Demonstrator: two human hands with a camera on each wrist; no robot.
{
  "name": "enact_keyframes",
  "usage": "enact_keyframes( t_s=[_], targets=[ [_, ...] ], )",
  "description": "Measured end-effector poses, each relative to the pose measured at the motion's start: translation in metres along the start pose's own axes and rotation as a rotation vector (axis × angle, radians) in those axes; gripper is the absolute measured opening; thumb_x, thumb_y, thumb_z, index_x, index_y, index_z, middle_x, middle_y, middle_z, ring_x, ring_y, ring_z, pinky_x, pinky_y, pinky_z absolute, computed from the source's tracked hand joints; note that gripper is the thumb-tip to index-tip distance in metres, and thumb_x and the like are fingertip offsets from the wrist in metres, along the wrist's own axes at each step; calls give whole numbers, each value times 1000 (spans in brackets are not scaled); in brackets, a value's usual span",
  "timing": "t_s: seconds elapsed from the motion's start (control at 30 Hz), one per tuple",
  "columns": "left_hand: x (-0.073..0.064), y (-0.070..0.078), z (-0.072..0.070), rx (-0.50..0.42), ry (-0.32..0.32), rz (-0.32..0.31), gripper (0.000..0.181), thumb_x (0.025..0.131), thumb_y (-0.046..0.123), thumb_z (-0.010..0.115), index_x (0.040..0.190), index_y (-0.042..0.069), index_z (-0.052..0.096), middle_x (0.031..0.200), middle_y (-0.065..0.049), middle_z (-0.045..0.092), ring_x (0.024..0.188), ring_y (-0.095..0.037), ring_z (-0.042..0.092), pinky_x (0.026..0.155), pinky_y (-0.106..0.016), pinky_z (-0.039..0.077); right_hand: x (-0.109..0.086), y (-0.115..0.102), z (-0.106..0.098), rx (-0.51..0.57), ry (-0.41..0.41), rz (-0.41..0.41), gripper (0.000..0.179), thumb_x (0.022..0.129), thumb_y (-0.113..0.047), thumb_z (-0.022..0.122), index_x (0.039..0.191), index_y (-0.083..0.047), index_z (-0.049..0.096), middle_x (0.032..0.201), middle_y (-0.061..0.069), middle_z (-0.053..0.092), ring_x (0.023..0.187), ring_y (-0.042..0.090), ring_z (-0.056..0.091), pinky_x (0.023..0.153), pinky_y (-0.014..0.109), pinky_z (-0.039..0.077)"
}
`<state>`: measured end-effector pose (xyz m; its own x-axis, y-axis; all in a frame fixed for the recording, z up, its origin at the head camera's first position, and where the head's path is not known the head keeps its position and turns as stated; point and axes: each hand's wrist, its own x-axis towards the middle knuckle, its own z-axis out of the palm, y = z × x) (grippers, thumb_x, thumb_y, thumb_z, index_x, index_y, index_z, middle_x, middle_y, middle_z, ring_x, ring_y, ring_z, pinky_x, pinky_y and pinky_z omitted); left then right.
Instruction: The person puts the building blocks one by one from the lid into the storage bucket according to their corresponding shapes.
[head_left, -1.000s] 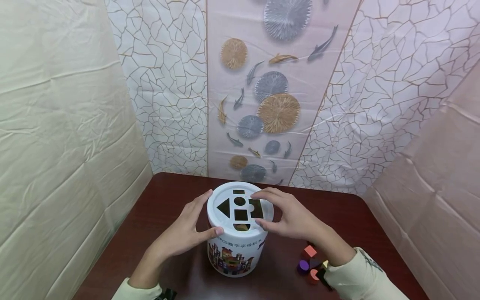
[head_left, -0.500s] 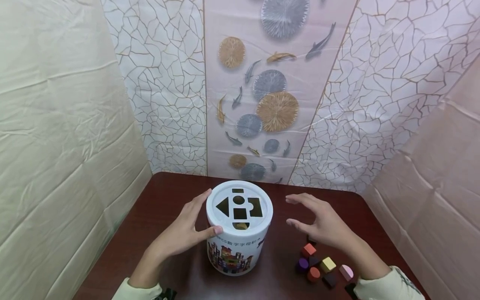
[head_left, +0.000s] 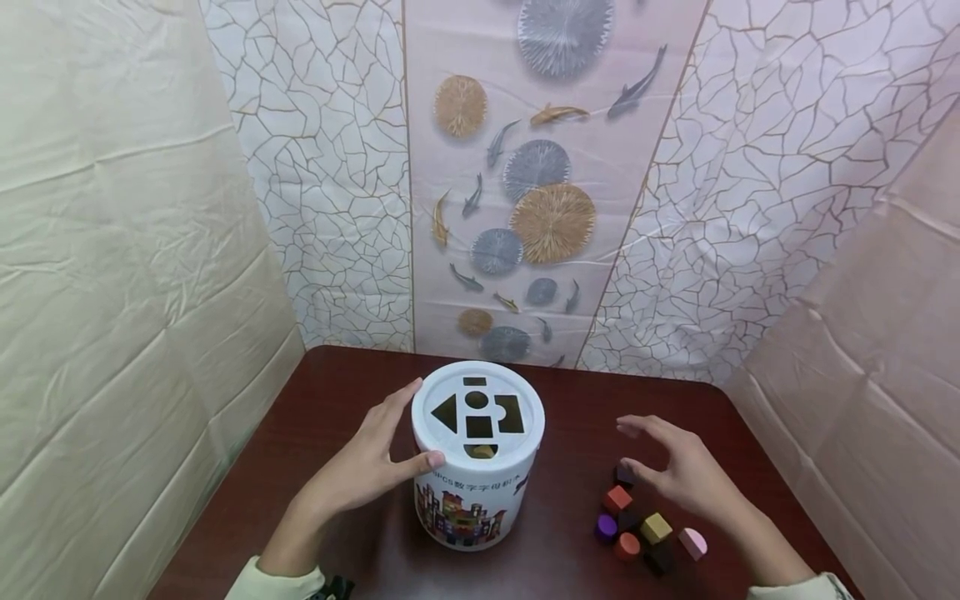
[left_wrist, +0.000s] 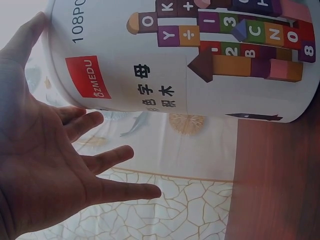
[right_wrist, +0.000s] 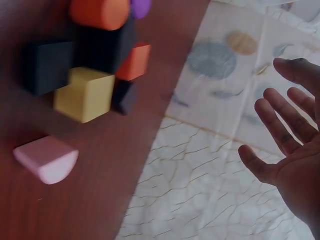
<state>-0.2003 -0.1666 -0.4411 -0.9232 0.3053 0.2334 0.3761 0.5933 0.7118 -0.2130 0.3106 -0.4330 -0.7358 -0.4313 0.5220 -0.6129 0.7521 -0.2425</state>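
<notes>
A white tub (head_left: 468, 512) printed with a block-castle picture stands upright on the table. Its white lid (head_left: 450, 443) has a triangle, circle, square and other shaped holes, and something yellowish shows through the front one. My left hand (head_left: 363, 467) is spread at the tub's left side, thumb and forefinger at the lid's rim; in the left wrist view the other fingers (left_wrist: 127, 192) stick out straight. My right hand (head_left: 686, 475) holds nothing, fingers relaxed, above a group of wooden blocks: a yellow cube (head_left: 656, 528), pink half-round (head_left: 693, 543), red block (head_left: 618, 500), purple cylinder (head_left: 606, 528), orange cylinder (head_left: 627, 547) and several dark ones.
The dark red table (head_left: 345, 392) has a rounded far edge. Behind it hangs a curtain (head_left: 337, 208) patterned with fish and cracked lines, and pale cloth (head_left: 135, 292) closes in the sides.
My right hand has moved from over the lid to the right, across to the blocks, uncovering the lid's holes and the yellow and pink blocks. The left hand stays at the rim.
</notes>
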Motion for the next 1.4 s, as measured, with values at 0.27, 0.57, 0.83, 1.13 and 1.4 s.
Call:
enact_keyframes(
  t_s=[0.27, 0.57, 0.83, 1.13, 1.4],
  targets=[
    [-2, 1, -1, -13, 6, -3, 110, 91, 66, 83, 176, 42, 17, 183, -3, 28, 168, -40, 26, 123, -81, 34, -27, 22, -2, -8, -83, 82, 64, 79, 1, 97, 136, -16, 73, 126, -2, 80, 112, 29, 79, 90, 48, 66],
    [0, 0, -1, -1, 11, 10, 110, 92, 65, 83, 177, 40, 17, 183, -5, 28, 168, -42, 26, 122, -82, 35, -57, 42, -7, -6, -223, 189, 57, 80, 2, 95, 130, -19, 75, 121, -6, 80, 112, 17, 76, 86, 33, 65],
    [0, 0, -1, -8, 8, 13, 109, 93, 64, 83, 177, 40, 18, 183, -5, 28, 168, -43, 27, 121, -83, 35, -83, 61, -9, 60, -414, 349, 56, 84, -3, 92, 136, -11, 73, 131, 4, 78, 123, 40, 73, 91, 46, 65],
    [-2, -2, 1, -9, 13, 13, 109, 92, 65, 83, 176, 41, 18, 183, -3, 28, 168, -42, 27, 122, -81, 35, -102, 82, -5, 216, -570, 409, 48, 85, -4, 89, 130, -10, 74, 129, 7, 76, 115, 0, 68, 85, 23, 59],
    [-2, -2, 0, -11, 15, 15, 109, 92, 66, 82, 176, 44, 16, 183, -2, 28, 168, -41, 27, 123, -81, 35, -106, 86, -2, 316, -602, 402, 43, 86, 4, 85, 128, -3, 73, 121, 10, 72, 93, -5, 58, 72, 24, 53]
  ],
)
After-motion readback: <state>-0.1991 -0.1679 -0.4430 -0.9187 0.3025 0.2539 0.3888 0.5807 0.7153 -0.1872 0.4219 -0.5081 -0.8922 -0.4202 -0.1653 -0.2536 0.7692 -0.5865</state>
